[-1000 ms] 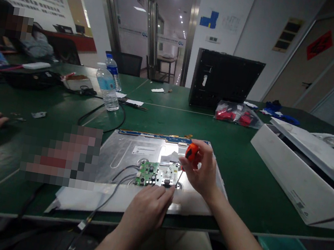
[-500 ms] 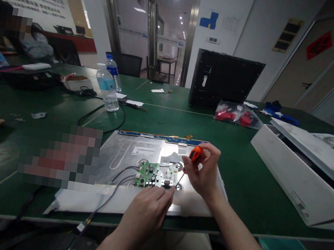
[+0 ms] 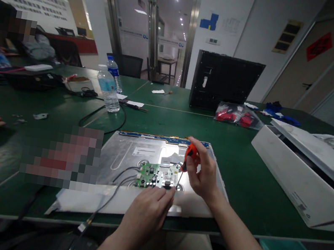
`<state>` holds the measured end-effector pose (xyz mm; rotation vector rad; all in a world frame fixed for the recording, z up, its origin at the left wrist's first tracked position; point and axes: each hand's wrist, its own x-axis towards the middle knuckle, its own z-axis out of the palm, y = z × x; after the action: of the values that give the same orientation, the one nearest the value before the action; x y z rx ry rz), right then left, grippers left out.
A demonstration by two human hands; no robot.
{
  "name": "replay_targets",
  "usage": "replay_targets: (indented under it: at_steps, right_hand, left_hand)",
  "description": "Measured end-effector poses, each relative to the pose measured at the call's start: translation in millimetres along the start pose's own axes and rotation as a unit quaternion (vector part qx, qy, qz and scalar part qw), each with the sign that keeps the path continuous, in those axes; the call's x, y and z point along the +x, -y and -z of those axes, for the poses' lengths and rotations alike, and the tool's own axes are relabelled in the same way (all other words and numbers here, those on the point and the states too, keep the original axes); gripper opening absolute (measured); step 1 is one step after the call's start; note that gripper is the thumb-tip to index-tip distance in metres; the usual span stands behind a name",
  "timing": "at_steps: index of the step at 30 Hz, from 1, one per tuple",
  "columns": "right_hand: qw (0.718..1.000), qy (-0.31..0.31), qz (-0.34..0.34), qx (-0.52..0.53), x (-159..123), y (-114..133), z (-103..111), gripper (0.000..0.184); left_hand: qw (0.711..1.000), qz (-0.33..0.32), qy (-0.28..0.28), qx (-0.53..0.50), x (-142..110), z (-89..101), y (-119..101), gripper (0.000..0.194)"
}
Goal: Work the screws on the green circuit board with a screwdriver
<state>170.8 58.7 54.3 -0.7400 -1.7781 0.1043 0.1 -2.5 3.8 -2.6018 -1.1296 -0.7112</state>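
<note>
Where the screwdriver (image 3: 190, 151) stands: steep, shaft toward half past six, tip by the four-o'clock corner of the circuit board (image 3: 162, 175); contact unclear.
Circuit board: on the metal panel (image 3: 109, 162), long axis nine-to-three, at twelve o'clock from the left hand (image 3: 151, 204), the nearer one.
Right hand (image 3: 202, 171): raised, fingers closed round the screwdriver.
Left hand: low, fingers together at the near edge; cannot tell whether it grips anything.
</note>
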Motion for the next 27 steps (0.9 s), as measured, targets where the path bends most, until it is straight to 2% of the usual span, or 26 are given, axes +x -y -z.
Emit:
replay_targets:
  at_steps: [6,11,15,22,27]
  right_hand:
    - [0.997,-0.050,0.033,-0.038,4.0,3.0,-1.4,0.033]
    - [0.999,-0.015,0.028,-0.016,2.0,2.5,2.0,0.039]
    - [1.000,0.009,-0.004,0.020,0.0,1.5,3.1,0.045]
    - [0.998,-0.047,0.027,-0.031,2.8,2.0,-1.1,0.037]
    - [0.998,-0.041,0.026,-0.035,3.5,2.7,-0.3,0.035]
  left_hand:
    - [1.000,-0.001,-0.009,0.000,0.5,0.1,1.2,0.025]
    - [1.000,0.001,-0.001,0.002,-0.3,-0.2,0.6,0.025]
    - [1.000,0.003,0.001,0.001,0.0,-0.7,0.5,0.024]
    - [1.000,0.002,0.001,-0.001,0.2,0.2,1.0,0.026]
    - [1.000,0.005,-0.001,-0.003,0.3,1.5,0.4,0.027]
